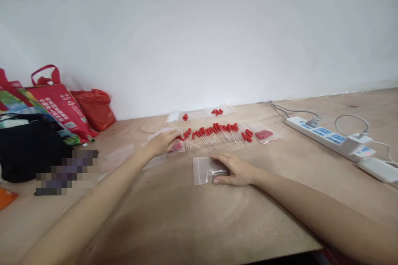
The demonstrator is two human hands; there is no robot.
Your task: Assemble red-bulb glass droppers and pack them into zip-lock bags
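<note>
My left hand (163,141) reaches to the left end of a row of thin clear droppers with red rubber bulbs (217,129). Its fingers are closed around the red bulb of one dropper (193,145), whose clear stem points right over the table. A small bag with red pieces (178,146) lies under that hand. My right hand (238,169) rests on a clear zip bag (202,169), thumb and fingers apart, palm toward the table. The bag lies flat and looks to have nothing inside.
Zip bags with red bulbs (264,134) lie right of the row, and others (195,114) lie behind it. More clear bags (120,156) lie left. A white power strip (326,136) with plugs and cables stands right. Red shopping bags (66,107) and a black bag (31,149) stand left.
</note>
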